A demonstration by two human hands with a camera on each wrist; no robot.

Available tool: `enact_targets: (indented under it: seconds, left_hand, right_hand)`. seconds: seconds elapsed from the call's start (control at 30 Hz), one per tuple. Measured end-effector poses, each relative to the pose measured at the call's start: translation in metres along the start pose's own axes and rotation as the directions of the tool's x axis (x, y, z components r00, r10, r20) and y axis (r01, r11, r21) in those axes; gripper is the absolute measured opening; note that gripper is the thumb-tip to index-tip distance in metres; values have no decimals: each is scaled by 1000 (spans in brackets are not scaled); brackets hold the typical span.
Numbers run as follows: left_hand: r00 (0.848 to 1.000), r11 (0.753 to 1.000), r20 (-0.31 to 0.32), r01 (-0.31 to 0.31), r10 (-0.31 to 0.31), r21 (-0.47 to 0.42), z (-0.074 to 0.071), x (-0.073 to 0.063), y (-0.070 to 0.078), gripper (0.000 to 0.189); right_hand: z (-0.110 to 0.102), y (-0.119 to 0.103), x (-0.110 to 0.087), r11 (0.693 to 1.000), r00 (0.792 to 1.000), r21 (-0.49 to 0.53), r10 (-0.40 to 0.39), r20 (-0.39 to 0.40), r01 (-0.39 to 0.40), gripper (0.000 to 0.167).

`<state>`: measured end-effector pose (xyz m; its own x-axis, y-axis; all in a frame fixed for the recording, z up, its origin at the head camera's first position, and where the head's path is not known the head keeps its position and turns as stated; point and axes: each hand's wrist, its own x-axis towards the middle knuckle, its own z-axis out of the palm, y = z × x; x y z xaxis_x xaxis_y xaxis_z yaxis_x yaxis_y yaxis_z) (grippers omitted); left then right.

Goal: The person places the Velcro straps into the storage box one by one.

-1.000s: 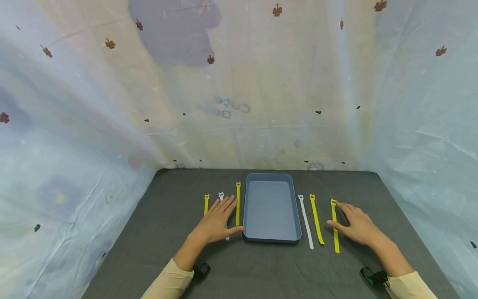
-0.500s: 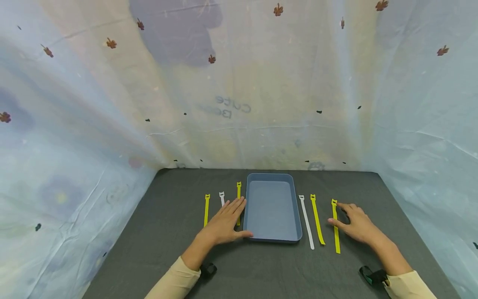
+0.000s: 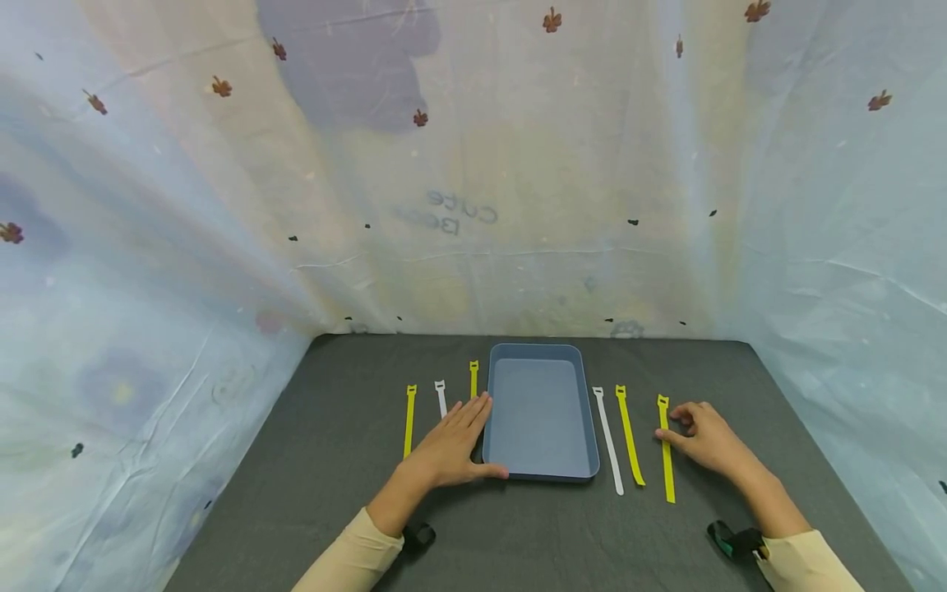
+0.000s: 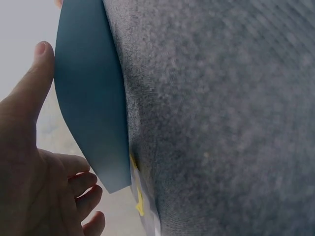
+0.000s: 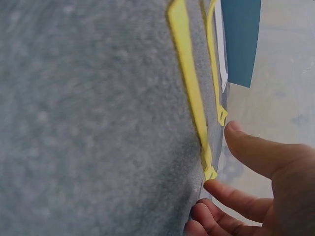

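My left hand [image 3: 451, 452] lies at the near left corner of a blue-grey rectangular tray [image 3: 538, 411], fingers straight along its left side and thumb at the front edge. The left wrist view has the tray wall [image 4: 93, 98] right beside the thumb. Over the far-right yellow hook-and-loop cable tie [image 3: 668, 473] is my right hand [image 3: 709, 438], thumb across the strip and other fingers loosely bent. In the right wrist view the index fingertip is right at the slotted head of that yellow tie [image 5: 189, 73], with the thumb held apart from it.
Right of the tray lie a white tie [image 3: 608, 440] and another yellow tie [image 3: 630, 436]. On its left are a yellow tie [image 3: 410, 419], a white tie [image 3: 441, 396] and a yellow tie [image 3: 474, 378], partly behind my left hand. A patterned curtain [image 3: 518, 205] surrounds the dark cloth-covered table [image 3: 562, 534].
My left hand has moved right onto the tray's near left corner. My right hand's fingers have curled in and drawn slightly away from the tie's head. Tray and ties look unmoved.
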<state>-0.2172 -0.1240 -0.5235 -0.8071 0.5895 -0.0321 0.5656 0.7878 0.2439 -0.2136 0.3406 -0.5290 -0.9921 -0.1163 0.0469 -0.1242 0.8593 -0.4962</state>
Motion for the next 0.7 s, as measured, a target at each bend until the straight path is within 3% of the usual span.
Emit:
enact_targets:
  seconds: [0.7]
  left_hand:
    - [999, 999, 26, 30, -30, -21, 0, 3, 3, 126]
  right_hand:
    - [-1, -1, 12, 985, 987, 60, 159, 36, -161, 38]
